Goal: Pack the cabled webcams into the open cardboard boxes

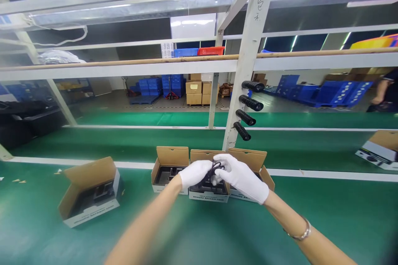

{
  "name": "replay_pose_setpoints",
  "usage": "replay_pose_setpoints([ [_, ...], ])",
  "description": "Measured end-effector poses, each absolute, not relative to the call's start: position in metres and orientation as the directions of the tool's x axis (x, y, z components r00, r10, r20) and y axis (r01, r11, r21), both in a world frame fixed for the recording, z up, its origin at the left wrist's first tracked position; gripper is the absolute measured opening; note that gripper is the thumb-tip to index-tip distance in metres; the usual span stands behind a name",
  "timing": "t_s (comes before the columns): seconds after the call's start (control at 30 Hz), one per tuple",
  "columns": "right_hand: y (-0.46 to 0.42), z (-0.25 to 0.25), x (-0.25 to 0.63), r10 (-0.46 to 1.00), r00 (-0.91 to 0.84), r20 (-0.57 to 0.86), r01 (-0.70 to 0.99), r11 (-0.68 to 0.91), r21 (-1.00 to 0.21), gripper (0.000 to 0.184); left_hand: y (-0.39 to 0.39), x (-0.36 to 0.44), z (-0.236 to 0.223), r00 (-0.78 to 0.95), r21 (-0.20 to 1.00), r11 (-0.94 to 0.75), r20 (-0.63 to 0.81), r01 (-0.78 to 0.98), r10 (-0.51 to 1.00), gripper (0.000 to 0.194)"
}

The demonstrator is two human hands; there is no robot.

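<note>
Three open cardboard boxes stand side by side on the green worktop: a left box (173, 156), a middle box (208, 197) and a right box (248, 156). Over the middle one, a bundled black cable (214, 169) is between my two white-gloved hands. My left hand (195, 173) closes on the bundle from the left, its fingertips partly hidden. From the right, my right hand (238, 176) curls its thumb and fingers around the same cable. Dark inserts line the boxes; the middle one's contents are mostly covered by my hands.
Another open box (96, 209) with a black insert sits apart at the left. A white and brown box (381, 151) is at the far right. Behind the boxes rises a white metal post (242, 70) with several black-wrapped pegs (250, 103). A shelf rail (124, 69) crosses above.
</note>
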State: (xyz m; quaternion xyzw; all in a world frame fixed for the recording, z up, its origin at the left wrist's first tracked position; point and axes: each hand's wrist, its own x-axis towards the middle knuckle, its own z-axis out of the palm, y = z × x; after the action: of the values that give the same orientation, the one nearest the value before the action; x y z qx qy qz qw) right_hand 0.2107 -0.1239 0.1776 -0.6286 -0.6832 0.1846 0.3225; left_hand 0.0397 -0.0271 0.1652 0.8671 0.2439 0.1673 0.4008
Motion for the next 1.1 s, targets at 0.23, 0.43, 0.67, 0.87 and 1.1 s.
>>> replay_pose_setpoints([
  [0.23, -0.109, 0.147, 0.236, 0.979, -0.194, 0.065, 0.977, 0.187, 0.100, 0.027, -0.001, 0.061, 0.147, 0.931, 0.796, -0.506, -0.188, 0.331, 0.312, 0.040],
  [0.43, -0.076, 0.136, 0.215, 0.969, -0.236, -0.072, 0.915, 0.247, 0.320, 0.021, 0.021, 0.064, 0.126, 0.887, 0.702, -0.556, -0.261, 0.445, 0.380, 0.042],
  [0.67, -0.061, 0.163, 0.238, 0.944, -0.298, -0.139, 0.896, 0.327, 0.300, 0.032, 0.039, 0.067, 0.130, 0.898, 0.642, -0.638, -0.215, 0.426, 0.384, 0.042],
  [0.87, -0.054, 0.105, 0.190, 0.931, -0.220, -0.290, 0.902, 0.308, 0.304, 0.010, 0.024, 0.069, 0.095, 0.863, 0.297, -0.828, -0.337, 0.476, 0.375, 0.021],
  [1.1, -0.063, 0.102, 0.195, 0.958, -0.185, -0.220, 0.960, 0.224, 0.167, 0.005, 0.011, 0.087, 0.084, 0.740, -0.031, -0.856, -0.487, 0.517, 0.464, 0.022],
])
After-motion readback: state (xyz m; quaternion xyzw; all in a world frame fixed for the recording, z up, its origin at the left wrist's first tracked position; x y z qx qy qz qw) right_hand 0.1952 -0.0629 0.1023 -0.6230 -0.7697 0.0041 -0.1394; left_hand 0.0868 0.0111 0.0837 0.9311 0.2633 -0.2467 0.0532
